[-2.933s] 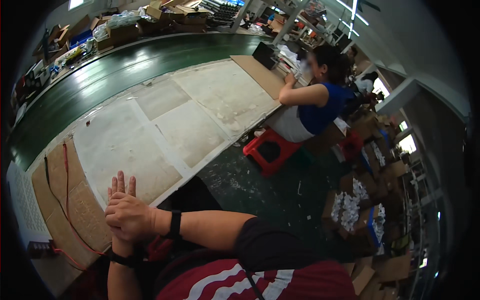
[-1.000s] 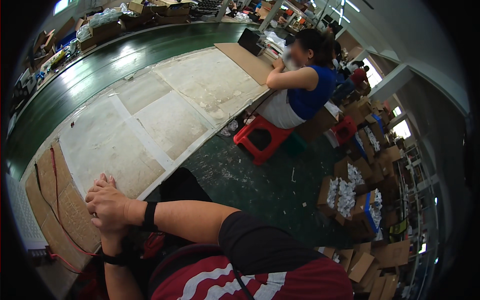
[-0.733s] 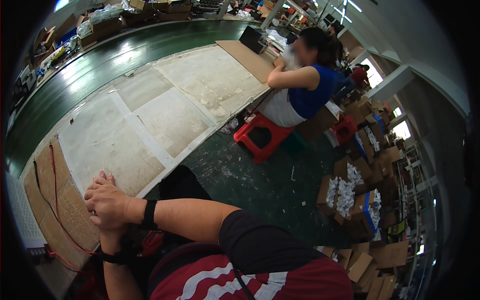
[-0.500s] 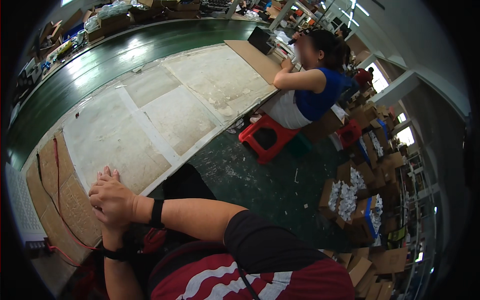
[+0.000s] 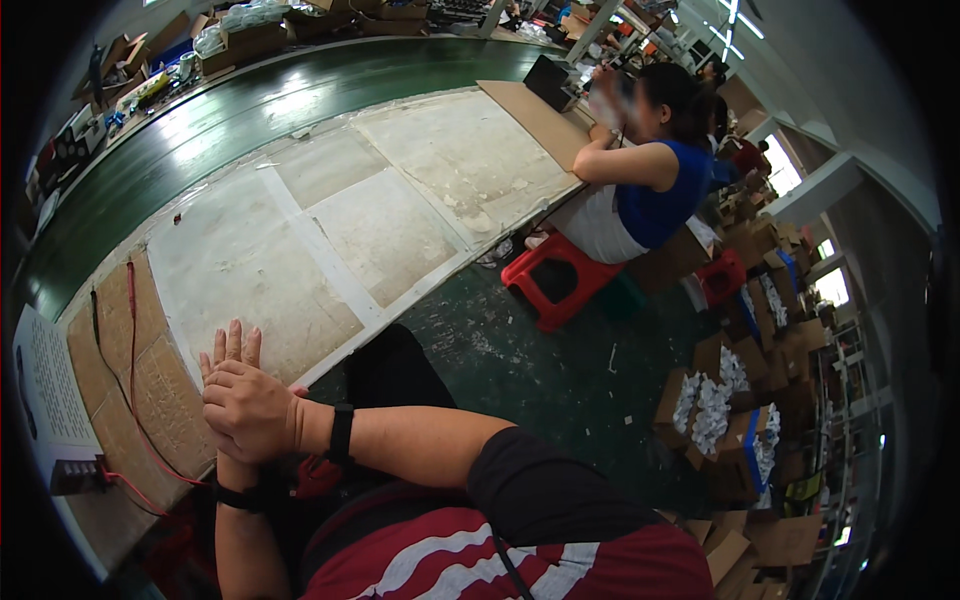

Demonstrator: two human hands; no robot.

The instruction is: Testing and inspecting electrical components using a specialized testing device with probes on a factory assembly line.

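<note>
My left hand (image 5: pixel 236 345) is at the near corner of the worktable (image 5: pixel 240 245), with its fingers stretched out and apart over the pale tabletop. Across the back of it lies my right hand (image 5: pixel 245 405), its fingers curled round it and hiding most of it. No object shows in either hand. Dark bands circle both wrists. Beside the hands, a brown board (image 5: pixel 115 350) carries a red test lead (image 5: pixel 133 350) and a black test lead (image 5: pixel 108 345).
A printed sheet (image 5: pixel 50 375) and a small terminal box (image 5: pixel 78 477) stand at the left. Beyond the table runs a green conveyor belt (image 5: pixel 270 95). A person in blue (image 5: pixel 660 190) sits on a red stool (image 5: pixel 555 285) at the far end. Cartons (image 5: pixel 735 440) fill the right side.
The view has shifted slightly, so the scene sits further right. My left fingers look straighter and more spread, with my right hand still over them. The seated person's hands have risen toward the head.
</note>
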